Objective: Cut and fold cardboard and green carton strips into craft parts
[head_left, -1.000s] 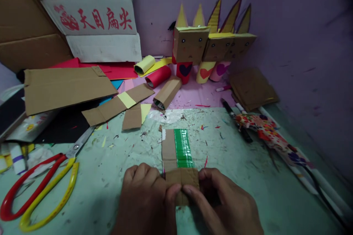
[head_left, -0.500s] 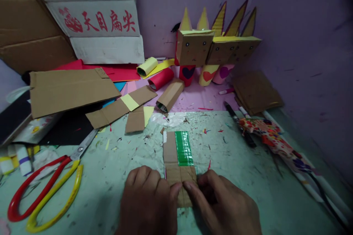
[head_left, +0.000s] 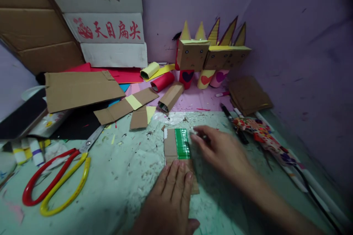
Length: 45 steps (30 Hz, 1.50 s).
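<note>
A narrow strip of cardboard [head_left: 170, 145] lies on the table in front of me, with a green taped or printed patch [head_left: 182, 143] on its upper right. My left hand [head_left: 172, 192] presses flat over the strip's lower half, fingers stretched out and side by side. At the strip's upper right corner is my right hand [head_left: 217, 147], its fingers curled and the thumb close to the index fingertip. Whatever may be between those fingertips is too small to make out. Scissors [head_left: 86, 147] with one red and one yellow handle lie to the left.
Cardboard pieces [head_left: 82, 91] and coloured paper pile up at the back left, before a white box [head_left: 114, 55]. Rolled tubes [head_left: 171, 97] and box-headed figures [head_left: 193, 55] stand by the wall. Markers [head_left: 226, 112] and a patterned bundle [head_left: 259, 132] lie right.
My left hand has gone from gripping the strip's near end to lying flat on it. My right hand has moved forward to the strip's far right corner. The view has shifted slightly.
</note>
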Available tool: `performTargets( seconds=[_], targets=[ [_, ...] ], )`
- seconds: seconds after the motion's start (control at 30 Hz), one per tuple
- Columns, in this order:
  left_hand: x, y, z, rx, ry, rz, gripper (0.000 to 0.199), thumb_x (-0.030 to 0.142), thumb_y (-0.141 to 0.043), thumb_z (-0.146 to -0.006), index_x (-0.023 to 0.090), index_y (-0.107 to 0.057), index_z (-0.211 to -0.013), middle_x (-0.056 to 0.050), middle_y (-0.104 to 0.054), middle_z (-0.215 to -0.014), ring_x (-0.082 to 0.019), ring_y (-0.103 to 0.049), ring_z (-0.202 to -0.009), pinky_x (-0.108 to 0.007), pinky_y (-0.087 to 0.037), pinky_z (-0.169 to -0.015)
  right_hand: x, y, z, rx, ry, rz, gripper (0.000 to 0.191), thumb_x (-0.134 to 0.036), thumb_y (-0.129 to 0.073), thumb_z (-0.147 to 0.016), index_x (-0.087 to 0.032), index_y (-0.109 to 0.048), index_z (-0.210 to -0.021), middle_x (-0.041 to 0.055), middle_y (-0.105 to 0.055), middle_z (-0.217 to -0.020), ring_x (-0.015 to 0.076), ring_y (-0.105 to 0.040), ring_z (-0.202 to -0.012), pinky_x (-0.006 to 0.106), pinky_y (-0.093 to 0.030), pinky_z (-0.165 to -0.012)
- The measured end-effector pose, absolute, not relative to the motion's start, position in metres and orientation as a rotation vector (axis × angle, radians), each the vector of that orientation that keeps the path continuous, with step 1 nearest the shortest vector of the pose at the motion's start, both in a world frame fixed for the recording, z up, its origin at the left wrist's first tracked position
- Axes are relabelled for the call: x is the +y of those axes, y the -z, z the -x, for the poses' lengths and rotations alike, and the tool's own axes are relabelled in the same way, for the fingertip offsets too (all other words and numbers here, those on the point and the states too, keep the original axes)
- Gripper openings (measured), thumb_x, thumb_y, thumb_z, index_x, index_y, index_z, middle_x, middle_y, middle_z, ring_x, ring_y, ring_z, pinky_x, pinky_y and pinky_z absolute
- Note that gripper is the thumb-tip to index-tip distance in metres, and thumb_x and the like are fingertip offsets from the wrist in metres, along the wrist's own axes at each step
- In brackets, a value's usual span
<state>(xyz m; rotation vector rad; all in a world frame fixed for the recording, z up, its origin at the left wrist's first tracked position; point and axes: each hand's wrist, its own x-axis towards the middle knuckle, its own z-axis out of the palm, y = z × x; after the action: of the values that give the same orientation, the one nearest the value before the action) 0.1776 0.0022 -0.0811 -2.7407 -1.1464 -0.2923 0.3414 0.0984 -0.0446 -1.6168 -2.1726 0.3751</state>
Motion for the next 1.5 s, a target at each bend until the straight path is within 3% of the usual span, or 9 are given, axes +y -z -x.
performTargets(
  seconds=[0.1,0.27,0.5,0.7,0.83,1.0,1.2,1.33,1.5],
  targets=[
    [0.000,0.078,-0.178,-1.158,0.275,2.755,0.064,0.052,-0.038,-0.090,-0.001,-0.054,-0.123,-0.025,-0.058,-0.123,-0.035,-0.056,-0.113,-0.045,-0.034,-0.096,0.122,0.043,-0.328,-2.247,-0.401,1.589,0.020,-0.031,-0.061,-0.081,-0.021,-0.067,-0.097,0.0075,-0.072,-0.081,0.0250,-0.066,-0.070,0.030,-0.039,-0.052],
    [-0.004,0.072,-0.182,-1.263,0.179,2.763,0.059,0.048,-0.031,-0.094,0.003,-0.053,-0.126,-0.020,-0.053,-0.131,-0.034,-0.050,-0.120,-0.048,-0.036,-0.096,0.135,0.042,-0.325,-2.206,-0.713,1.534,0.008,-0.025,-0.066,-0.075,-0.020,-0.066,-0.082,0.0002,-0.065,-0.064,0.0160,-0.058,-0.055,0.025,-0.037,-0.047],
    [-0.017,0.076,-0.196,-1.526,0.357,2.548,0.038,0.032,-0.047,-0.089,0.009,-0.063,-0.114,-0.015,-0.065,-0.117,-0.029,-0.060,-0.104,-0.042,-0.048,-0.086,0.099,0.026,-0.340,-2.077,-0.843,0.997,0.011,-0.015,-0.061,-0.075,-0.019,-0.054,-0.067,0.0025,-0.068,-0.078,0.0156,-0.064,-0.072,0.027,-0.050,-0.065],
    [-0.034,0.087,-0.177,-1.308,0.674,2.590,0.037,0.010,-0.040,-0.083,0.003,-0.060,-0.113,-0.018,-0.064,-0.117,-0.028,-0.058,-0.111,-0.037,-0.050,-0.090,0.055,0.034,-0.348,-2.246,-0.380,0.758,0.019,-0.003,-0.048,-0.079,-0.019,-0.058,-0.073,0.0042,-0.072,-0.076,0.0151,-0.068,-0.067,0.024,-0.053,-0.060],
    [-0.045,0.095,-0.164,-1.374,1.242,2.416,0.034,0.001,-0.037,-0.077,0.011,-0.061,-0.100,-0.015,-0.066,-0.107,-0.022,-0.057,-0.111,-0.035,-0.049,-0.094,0.036,0.050,-0.352,-2.297,-0.149,0.648,0.026,0.000,-0.043,-0.083,-0.017,-0.063,-0.079,0.0064,-0.073,-0.083,0.0168,-0.068,-0.075,0.028,-0.057,-0.072],
    [-0.049,0.081,-0.160,-1.638,1.397,2.316,0.029,-0.003,-0.044,-0.074,0.015,-0.057,-0.091,-0.011,-0.065,-0.101,-0.019,-0.059,-0.103,-0.035,-0.049,-0.092,0.021,0.063,-0.357,-2.453,-0.103,0.641,0.027,-0.003,-0.041,-0.088,-0.009,-0.066,-0.097,0.0125,-0.072,-0.103,0.0212,-0.066,-0.096,0.036,-0.057,-0.084],
    [-0.038,0.074,-0.166,-1.632,0.737,2.521,0.060,0.006,-0.041,-0.071,0.008,-0.045,-0.131,-0.014,-0.047,-0.139,-0.032,-0.034,-0.131,-0.054,-0.033,-0.100,0.018,0.070,-0.360,-2.517,-0.132,0.678,0.032,-0.002,-0.039,-0.087,-0.011,-0.065,-0.102,0.0116,-0.071,-0.108,0.0207,-0.066,-0.100,0.034,-0.057,-0.086],
    [-0.037,0.076,-0.173,-1.658,0.398,2.626,0.059,0.014,-0.042,-0.073,0.011,-0.048,-0.132,-0.011,-0.043,-0.142,-0.029,-0.030,-0.135,-0.056,-0.016,-0.108,0.018,0.070,-0.362,-2.476,-0.220,0.711,0.033,0.000,-0.039,-0.085,-0.013,-0.063,-0.104,0.0117,-0.070,-0.109,0.0206,-0.063,-0.105,0.036,-0.056,-0.087],
    [-0.037,0.065,-0.179,-1.686,0.196,2.704,0.059,0.017,-0.041,-0.074,0.006,-0.049,-0.131,-0.017,-0.042,-0.141,-0.033,-0.037,-0.131,-0.059,-0.021,-0.104,0.029,0.053,-0.349,-2.454,-0.401,0.751,0.026,-0.004,-0.042,-0.084,-0.014,-0.064,-0.093,0.0099,-0.070,-0.093,0.0205,-0.064,-0.087,0.038,-0.055,-0.080]
  ],
)
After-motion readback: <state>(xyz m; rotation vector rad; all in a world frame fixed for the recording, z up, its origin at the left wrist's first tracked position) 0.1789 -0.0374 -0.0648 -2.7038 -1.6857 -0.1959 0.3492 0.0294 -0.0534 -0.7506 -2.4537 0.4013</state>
